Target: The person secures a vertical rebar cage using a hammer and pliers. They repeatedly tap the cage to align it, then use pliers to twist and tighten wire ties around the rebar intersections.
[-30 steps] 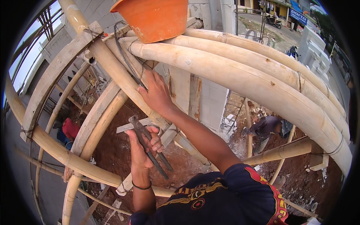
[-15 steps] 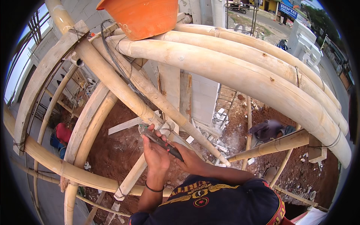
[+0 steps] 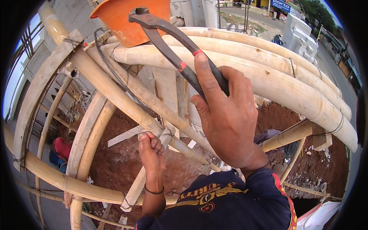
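Note:
In my right hand [image 3: 232, 115] is a pair of end-cutting pincers [image 3: 150, 21] with dark metal handles and red bands. It is raised over the bamboo poles, the handles spread apart and the jaws pointing up and left. Lower down, my left hand [image 3: 150, 151] is closed beside the joint where a slanting bamboo pole [image 3: 115, 90] meets a wooden post [image 3: 137, 188]. A thin strand seems to show by its fingertips, but what they pinch is too small to make out. Wire is wrapped around that joint.
An orange bucket [image 3: 132, 28] stands on the thick bamboo poles [image 3: 214, 61] ahead, beside loose dark wire [image 3: 100, 48]. A curved-looking bamboo rail [image 3: 96, 188] crosses at left. Below, a person in red [image 3: 62, 147] is at left on reddish soil [image 3: 115, 153].
My right hand has lifted the pincers away from my left hand, up and to the right. My left hand has stayed by the joint, its fingers now curled closed.

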The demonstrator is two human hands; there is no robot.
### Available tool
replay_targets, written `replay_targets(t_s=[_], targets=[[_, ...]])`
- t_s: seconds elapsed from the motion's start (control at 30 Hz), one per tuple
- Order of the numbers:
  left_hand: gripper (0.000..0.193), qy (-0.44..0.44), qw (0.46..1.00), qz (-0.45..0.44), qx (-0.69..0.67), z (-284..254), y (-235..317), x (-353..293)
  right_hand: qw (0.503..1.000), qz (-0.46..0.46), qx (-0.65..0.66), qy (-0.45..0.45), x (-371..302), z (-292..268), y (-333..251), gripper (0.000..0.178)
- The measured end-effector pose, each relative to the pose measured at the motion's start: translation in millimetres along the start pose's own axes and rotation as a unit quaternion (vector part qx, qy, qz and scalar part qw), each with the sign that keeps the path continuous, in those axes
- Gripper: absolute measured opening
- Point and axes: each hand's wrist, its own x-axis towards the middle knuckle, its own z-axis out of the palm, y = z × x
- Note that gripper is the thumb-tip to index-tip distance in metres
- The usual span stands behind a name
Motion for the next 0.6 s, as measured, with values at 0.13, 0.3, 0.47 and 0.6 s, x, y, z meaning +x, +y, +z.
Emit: replay_targets(t_s=[0.13, 0.3, 0.47, 0.6], targets=[[0.024, -0.070, 0.989, -0.104, 0.080, 29, -34, -9, 0.982, 0.056, -0.176, 0.040, 83, 9, 1, 0.031], [0.020, -0.145, 0.970, -0.178, 0.076, 47, -56, -4, 0.961, 0.051, -0.222, -0.154, 103, 17, 1, 0.015], [0.026, -0.187, 0.957, -0.217, -0.037, 51, -72, 11, 0.988, -0.077, -0.131, 0.031, 70, 23, 17, 0.021], [0.031, -0.104, 0.966, -0.228, -0.059, 53, -82, 14, 0.955, -0.158, 0.148, 0.201, -10, 32, 21, 0.026]])
